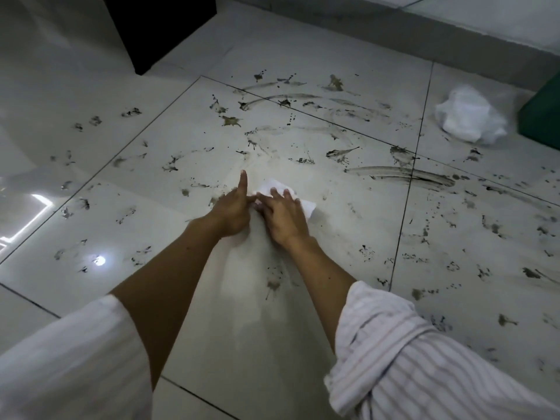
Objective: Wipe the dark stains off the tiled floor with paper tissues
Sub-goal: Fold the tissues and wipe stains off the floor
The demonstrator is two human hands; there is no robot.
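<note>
A folded white paper tissue (306,205) lies on the pale tiled floor (303,344) in the middle of the view. My right hand (283,216) lies flat on top of it with its fingers spread, pressing it down. My left hand (233,212) sits close beside it on the left, index finger pointing straight ahead, thumb touching the tissue's left edge. Dark stains (400,174) and splatters cover the tiles all around; a cleaner streak runs from the hands toward me.
A crumpled white plastic bag or tissue wad (471,116) lies at the right, next to a green container (542,113). A black piece of furniture (163,28) stands at the back left. A raised grey ledge (394,34) runs along the back.
</note>
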